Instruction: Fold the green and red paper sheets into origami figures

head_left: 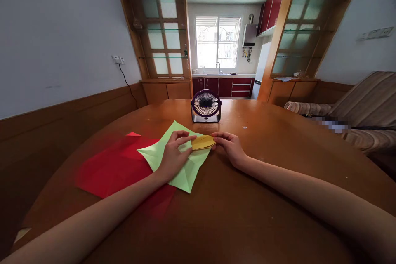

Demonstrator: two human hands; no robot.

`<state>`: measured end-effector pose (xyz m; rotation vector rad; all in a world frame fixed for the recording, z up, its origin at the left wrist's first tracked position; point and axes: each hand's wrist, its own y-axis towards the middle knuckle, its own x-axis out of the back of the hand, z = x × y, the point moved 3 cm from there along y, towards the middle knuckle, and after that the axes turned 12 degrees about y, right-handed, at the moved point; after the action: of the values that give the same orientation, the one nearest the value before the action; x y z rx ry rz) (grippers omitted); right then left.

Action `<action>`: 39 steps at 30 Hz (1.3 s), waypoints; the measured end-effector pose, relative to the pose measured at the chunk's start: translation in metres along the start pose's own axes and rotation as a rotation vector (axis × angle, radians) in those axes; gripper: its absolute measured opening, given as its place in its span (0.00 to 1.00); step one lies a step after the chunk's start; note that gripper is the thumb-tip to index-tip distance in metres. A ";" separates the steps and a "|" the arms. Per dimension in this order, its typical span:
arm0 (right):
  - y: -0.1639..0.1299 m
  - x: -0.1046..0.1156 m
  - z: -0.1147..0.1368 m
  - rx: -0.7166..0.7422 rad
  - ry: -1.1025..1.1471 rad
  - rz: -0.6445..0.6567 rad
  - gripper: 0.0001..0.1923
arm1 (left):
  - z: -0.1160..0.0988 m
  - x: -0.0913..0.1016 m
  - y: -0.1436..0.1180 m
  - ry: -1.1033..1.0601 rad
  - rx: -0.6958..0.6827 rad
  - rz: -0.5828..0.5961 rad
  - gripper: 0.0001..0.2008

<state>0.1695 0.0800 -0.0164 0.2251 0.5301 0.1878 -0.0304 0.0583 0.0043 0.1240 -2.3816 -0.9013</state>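
Both forearms are stretching out over the table (278,148). Left hand (173,154) is pinching one end of the yellow paper (202,142), right hand (229,145) gripping the other, probably keeping its fold lined up. It's sitting between them on the green sheet (182,169), red sheet (114,167) underneath, fan (206,106) just beyond.

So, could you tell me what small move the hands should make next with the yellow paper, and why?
Probably press the crease flat. The yellow paper is already folded small and pinched at each end, by the left hand and the right hand. It rests over the green sheet, so running a finger along the fold looks like the natural next step.
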 end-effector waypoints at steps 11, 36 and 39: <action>-0.009 -0.015 0.003 0.093 -0.077 0.144 0.34 | -0.007 -0.004 0.000 0.106 -0.057 0.048 0.03; -0.007 -0.013 -0.004 -0.159 0.035 0.073 0.20 | 0.001 -0.016 -0.001 -0.469 0.310 0.126 0.19; -0.009 -0.014 -0.003 -0.164 0.004 0.065 0.22 | 0.001 -0.015 0.000 -0.468 0.280 0.025 0.18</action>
<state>0.1576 0.0687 -0.0143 0.0826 0.5094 0.2934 -0.0191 0.0631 -0.0039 -0.0116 -2.9302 -0.6287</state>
